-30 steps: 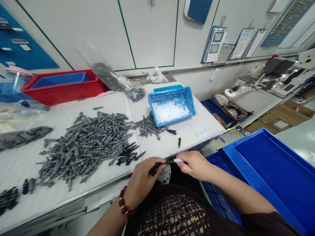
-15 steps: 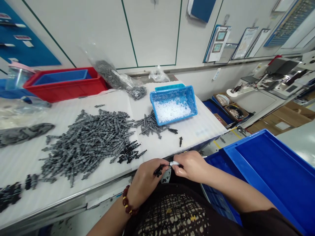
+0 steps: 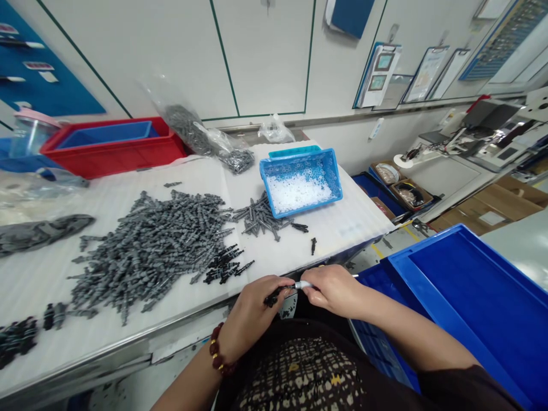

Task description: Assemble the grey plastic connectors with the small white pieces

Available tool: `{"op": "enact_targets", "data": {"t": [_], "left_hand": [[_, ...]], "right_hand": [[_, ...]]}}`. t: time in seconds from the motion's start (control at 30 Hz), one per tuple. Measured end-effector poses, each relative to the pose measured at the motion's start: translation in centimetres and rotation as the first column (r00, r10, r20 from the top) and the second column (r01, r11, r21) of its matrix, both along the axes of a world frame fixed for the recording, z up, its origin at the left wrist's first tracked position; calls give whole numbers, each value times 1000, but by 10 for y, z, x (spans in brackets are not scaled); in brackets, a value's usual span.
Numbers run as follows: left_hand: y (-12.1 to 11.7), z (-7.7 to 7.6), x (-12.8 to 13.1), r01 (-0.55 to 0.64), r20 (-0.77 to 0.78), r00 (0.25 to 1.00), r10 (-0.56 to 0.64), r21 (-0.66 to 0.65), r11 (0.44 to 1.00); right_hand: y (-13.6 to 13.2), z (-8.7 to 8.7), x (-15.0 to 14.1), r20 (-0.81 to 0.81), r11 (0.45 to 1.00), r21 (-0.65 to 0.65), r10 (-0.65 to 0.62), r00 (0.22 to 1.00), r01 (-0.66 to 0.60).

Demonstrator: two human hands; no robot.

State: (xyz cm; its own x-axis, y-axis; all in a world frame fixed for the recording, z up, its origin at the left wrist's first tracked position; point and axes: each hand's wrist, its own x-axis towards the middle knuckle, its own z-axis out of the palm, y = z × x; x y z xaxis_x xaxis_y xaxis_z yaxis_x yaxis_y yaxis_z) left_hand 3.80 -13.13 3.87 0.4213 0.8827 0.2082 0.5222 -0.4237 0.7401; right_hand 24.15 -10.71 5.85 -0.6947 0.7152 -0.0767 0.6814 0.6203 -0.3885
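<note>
Left hand [image 3: 253, 299] pinching black parts [image 3: 272, 298] | right hand [image 3: 333, 288] gripping white tool [image 3: 305, 284] | hands closer together than a second ago

The right hand [image 3: 331, 290] covers much of a white tool [image 3: 303, 285]; the left hand [image 3: 252, 302] partly hides a black piece [image 3: 273, 298] (one or several, unclear). The left edge cuts a dark pile [image 3: 17, 341]; clipboard [image 3: 379, 75] print is unreadably small.

Left hand [image 3: 257, 299] and right hand [image 3: 331, 290] close together, fingers [image 3: 286, 281] pinched, backs upward, left forearm [image 3: 192, 374] and right forearm [image 3: 413, 331] angled inward
</note>
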Motion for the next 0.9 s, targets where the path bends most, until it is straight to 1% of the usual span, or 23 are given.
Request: {"op": "enact_targets", "data": {"t": [0.17, 0.27, 0.4, 0.53, 0.67, 0.73, 0.8, 0.87, 0.9], "left_hand": [[-1, 2, 0, -5, -7, 1000, 5, 5, 1000], [-2, 3, 0, -6, -16, 1000, 6, 4, 1000], [-2, 2, 1, -13, -12, 1000, 13, 18, 1000], [-2, -1, 1, -20, 2, 1000, 20, 25, 999], [-2, -2, 0, -21, 30, 999, 21, -4, 1000], [-3, -3, 0, -26, 60, 998, 28, -42, 999], [-2, -3, 0, -55, 113, 991, 67, -106, 993], [1, -4, 1, -111, 207, 965, 161, -233, 966], [4, -3, 2, -141, 280, 930, 239, -327, 935]], "right_hand": [[0, -2, 0, 9, 1000, -11, -4, 1000, 4], [0, -4, 0, 16, 1000, 5, -23, 1000, 23], [-1, -7, -2, 16, 997, 53, -53, 998, 52], [-1, -7, -2, 20, 993, 71, -91, 996, 90], [-2, -8, -4, 38, 987, 83, -143, 989, 139], [-2, -9, -5, 57, 981, 82, -180, 982, 175], [-1, -10, -4, 67, 976, 70, -213, 975, 208], [0, -11, -2, 59, 970, 47, -241, 969, 239], [0, -12, 0, 49, 967, 33, -255, 966, 254]]}}
